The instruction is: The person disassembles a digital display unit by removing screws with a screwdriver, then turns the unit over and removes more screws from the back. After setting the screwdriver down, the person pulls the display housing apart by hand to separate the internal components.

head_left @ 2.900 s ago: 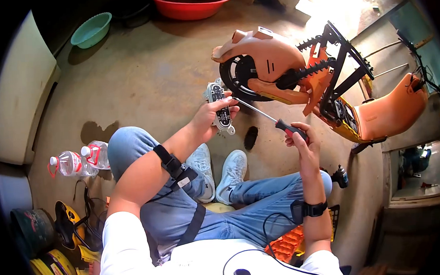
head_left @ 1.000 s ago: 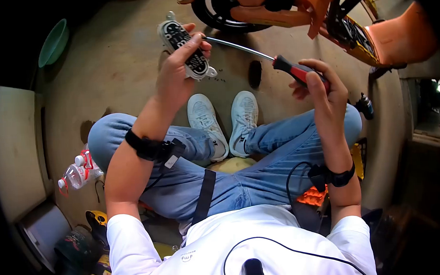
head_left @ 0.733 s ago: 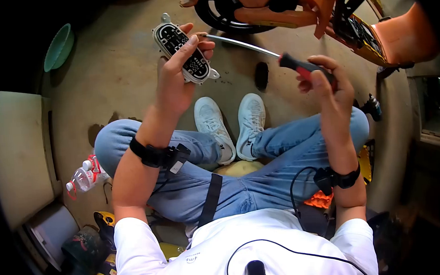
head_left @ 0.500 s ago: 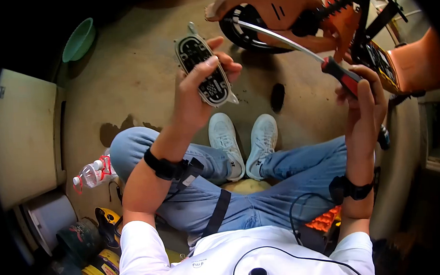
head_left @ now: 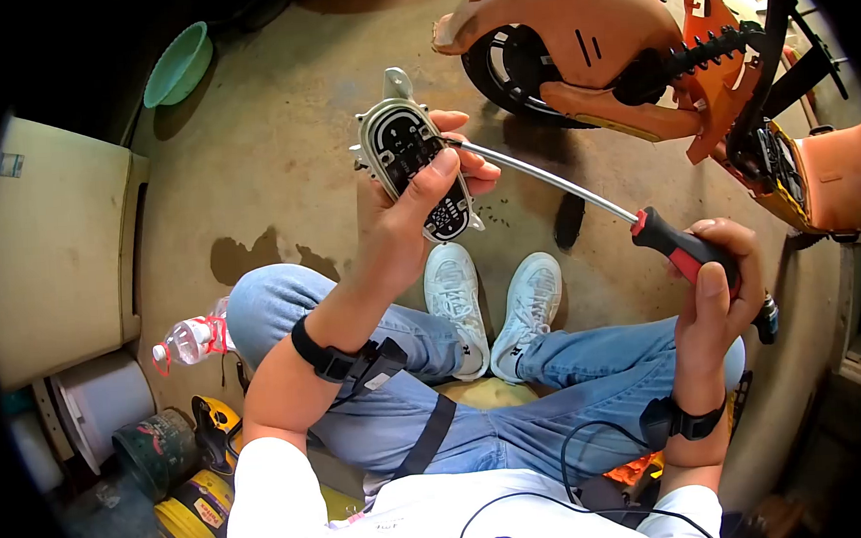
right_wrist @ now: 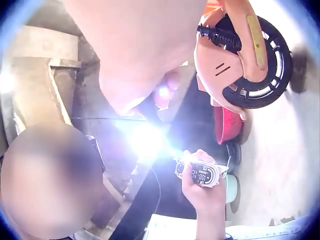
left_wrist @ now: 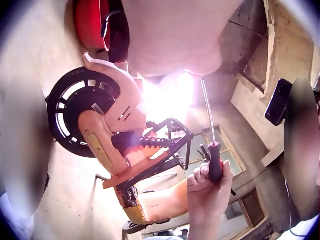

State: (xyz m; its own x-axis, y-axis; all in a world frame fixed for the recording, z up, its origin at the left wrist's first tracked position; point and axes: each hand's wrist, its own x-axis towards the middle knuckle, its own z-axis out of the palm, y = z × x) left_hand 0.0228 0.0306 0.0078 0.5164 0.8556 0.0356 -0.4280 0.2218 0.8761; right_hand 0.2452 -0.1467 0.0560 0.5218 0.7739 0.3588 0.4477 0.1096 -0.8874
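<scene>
An oval instrument display panel (head_left: 400,152) with a black printed face, pale rim and mounting tabs is in my left hand (head_left: 404,222). The thumb lies across its face while the other fingers show past its right edge. My right hand (head_left: 713,308) grips a screwdriver (head_left: 665,238) by its red and black handle. Its long metal shaft points up and left, with the tip right at the panel's edge beside the left fingers. In the right wrist view, the display panel (right_wrist: 202,173) shows lit-looking digits, and glare hides the screwdriver's tip.
An orange two-wheeled vehicle (head_left: 574,42) with a black wheel lies on the floor ahead. A green basin (head_left: 178,66) stands back left, with plastic bottles (head_left: 189,342) by the left knee. Yellow and black tools (head_left: 220,431) lie lower left; a dark oblong object (head_left: 569,221) is on the floor.
The screwdriver's tip has come back from away over the wheel to the panel's edge. Both hands appear lower in the head view, which has shifted; each keeps its hold.
</scene>
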